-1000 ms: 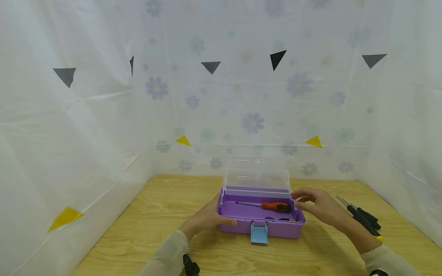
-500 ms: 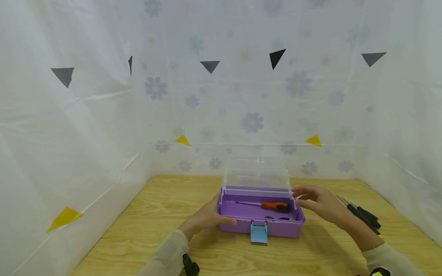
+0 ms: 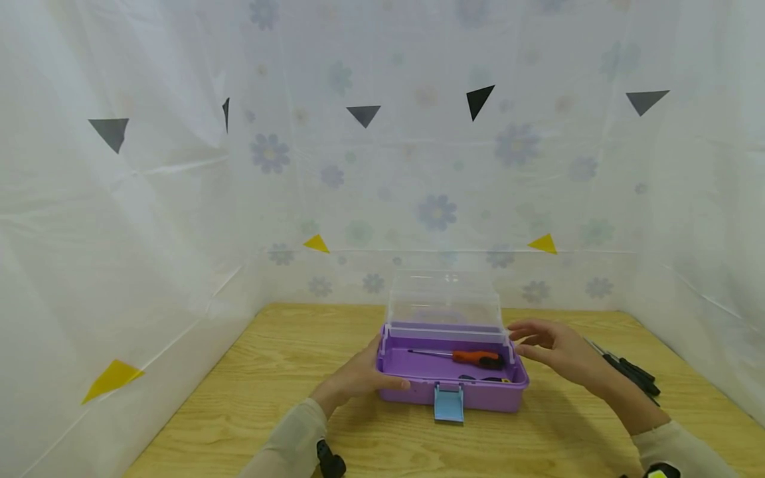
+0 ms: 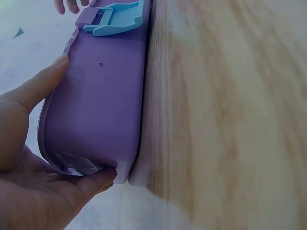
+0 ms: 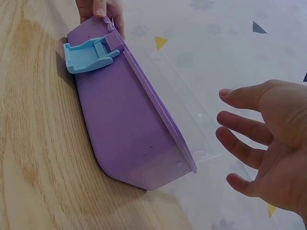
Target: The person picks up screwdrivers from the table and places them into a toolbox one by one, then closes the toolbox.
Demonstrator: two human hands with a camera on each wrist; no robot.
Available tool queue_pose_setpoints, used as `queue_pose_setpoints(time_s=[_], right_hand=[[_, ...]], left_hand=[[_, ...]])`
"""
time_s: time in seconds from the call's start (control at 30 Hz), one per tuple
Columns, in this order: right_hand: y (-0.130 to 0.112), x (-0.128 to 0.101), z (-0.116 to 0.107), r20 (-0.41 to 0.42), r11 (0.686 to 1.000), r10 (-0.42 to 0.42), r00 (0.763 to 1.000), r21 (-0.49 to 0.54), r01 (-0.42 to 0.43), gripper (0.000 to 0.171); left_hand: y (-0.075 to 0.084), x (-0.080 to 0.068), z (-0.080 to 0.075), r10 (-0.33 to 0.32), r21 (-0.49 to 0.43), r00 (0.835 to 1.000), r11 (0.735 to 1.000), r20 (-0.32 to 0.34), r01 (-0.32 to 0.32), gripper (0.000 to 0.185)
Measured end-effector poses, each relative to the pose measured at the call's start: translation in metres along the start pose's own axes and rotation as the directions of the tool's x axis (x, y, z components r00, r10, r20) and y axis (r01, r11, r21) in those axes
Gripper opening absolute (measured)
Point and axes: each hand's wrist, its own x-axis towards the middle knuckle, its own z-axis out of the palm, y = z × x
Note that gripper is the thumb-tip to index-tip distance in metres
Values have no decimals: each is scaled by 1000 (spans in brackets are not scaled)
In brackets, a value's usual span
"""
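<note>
A purple toolbox (image 3: pixel 412 393) stands on the table, its clear lid (image 3: pixel 443 299) tilted back and its light-blue latch (image 3: pixel 449 405) hanging down in front. Inside lies a screwdriver (image 3: pixel 478 359) with an orange and black handle; a black and yellow item (image 3: pixel 496 380) is mostly hidden by the front wall. My left hand (image 3: pixel 358 375) grips the box's left end, thumb on the front rim and fingers against the side, as the left wrist view shows. Beside the right end, my right hand (image 3: pixel 558 348) hovers with loosely bent, spread fingers, holding nothing; the right wrist view shows it apart from the box.
Several black-handled tools with thin metal shafts (image 3: pixel 633 375) lie on the wooden table (image 3: pixel 269 405) to the right, partly behind my right forearm. White flowered sheeting (image 3: pixel 382 186) encloses the back and both sides.
My right hand has drifted slightly right, away from the box's right end. The left hand, the toolbox and the screwdriver inside have stayed in place.
</note>
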Motion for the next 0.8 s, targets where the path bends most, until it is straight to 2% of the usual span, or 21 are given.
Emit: queue_pose_setpoints(time_s=[0.57,0.8], right_hand=[[1,-1,-8,11,999,21,1000,44,-22,47],[5,-4,-11,11,999,26,1000,32,-26,46]], left_hand=[[-3,0,-1,8,-4,1000,1000,-3,-8,120],[-3,0,-1,17,-7,1000,1000,9,-16,120]])
